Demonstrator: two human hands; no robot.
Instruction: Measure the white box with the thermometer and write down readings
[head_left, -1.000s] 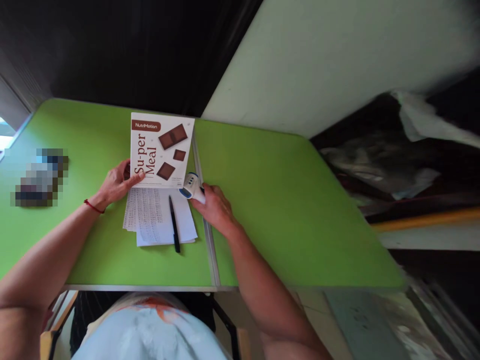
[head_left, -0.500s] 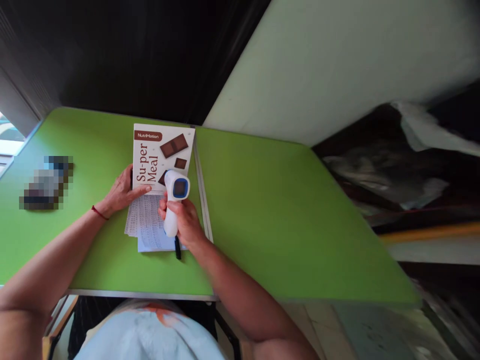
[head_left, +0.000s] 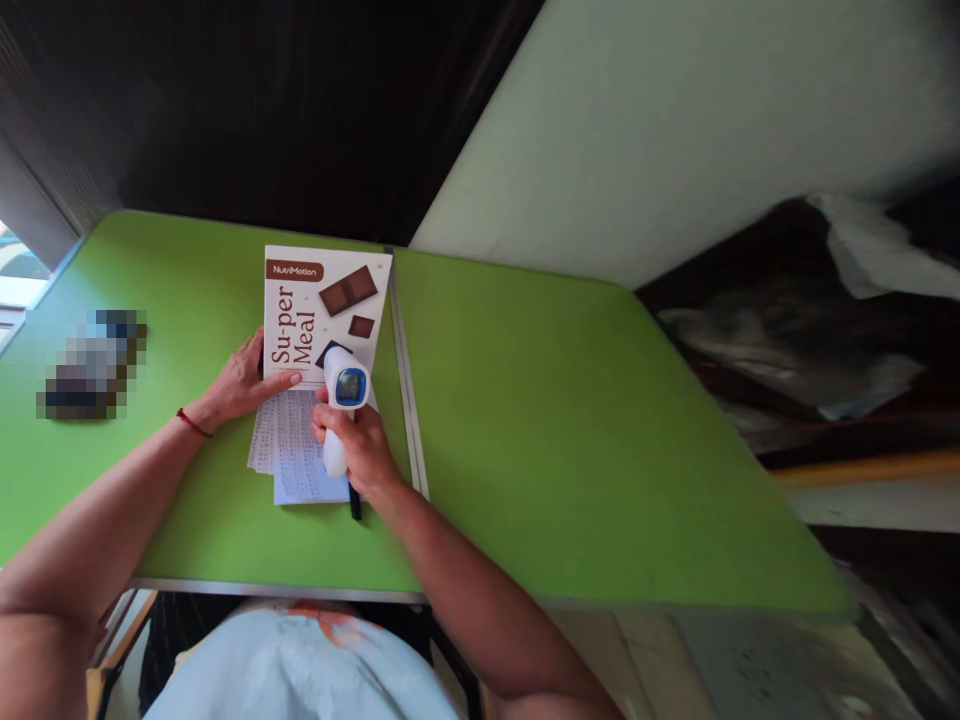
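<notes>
Thermometer [head_left: 348,386] — smooth, rounded white shell — near boxy carton [head_left: 328,315]

RIGHT: broad passage offered across the right half of the green table [head_left: 570,430] | LEFT: narrower lane left between the pixelated item [head_left: 91,368] and the left hand [head_left: 241,380] | CENTRE: blocked by the white box [head_left: 326,312], the gun-shaped device [head_left: 345,378] and the right hand [head_left: 370,450] | FAR SIDE: closed off by the dark panel [head_left: 277,110] and pale wall [head_left: 645,130]

box [head_left: 324,312]: white, brown print, chocolate-piece pictures, front toward camera, left of frame centre | thermometer [head_left: 348,387]: white, blue-rimmed screen, handle downward, overlapping box's lower right in view
</notes>
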